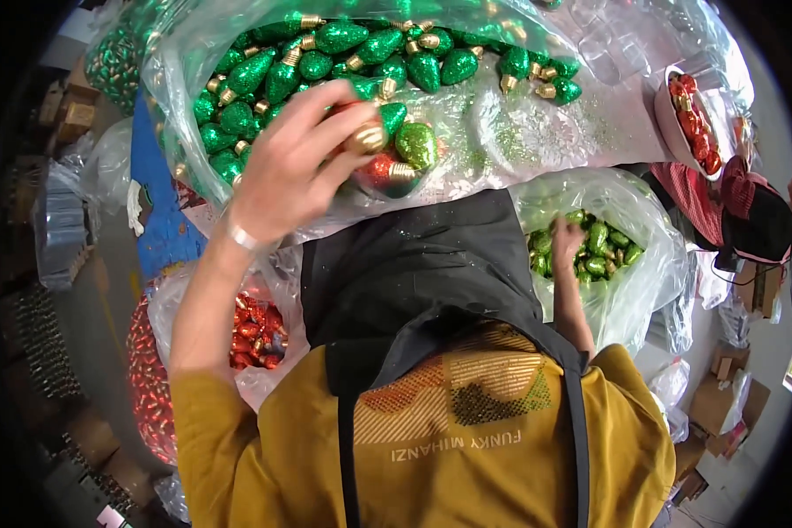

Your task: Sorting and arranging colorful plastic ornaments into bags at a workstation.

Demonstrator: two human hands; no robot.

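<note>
Apron (414, 264) nearest; L hand (286, 172) grips glittery bulbs (396, 158) (red, lime).

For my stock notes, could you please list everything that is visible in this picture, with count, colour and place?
Glittery bulb-shaped ornaments with gold caps: many, dark green, in clear plastic bag at top.
Light green glittery ornaments: many, in clear bag at right.
Red glittery ornaments: many, in clear bag at lower left.
White bowl: one, holds red ornaments, upper right.
Cardboard boxes: several, brown, lower right.
Black apron: one, over mustard yellow shirt.
Left hand: holds red, light green and gold-capped ornaments; silver bracelet at wrist.
Right hand: inside the light green bag.
</note>
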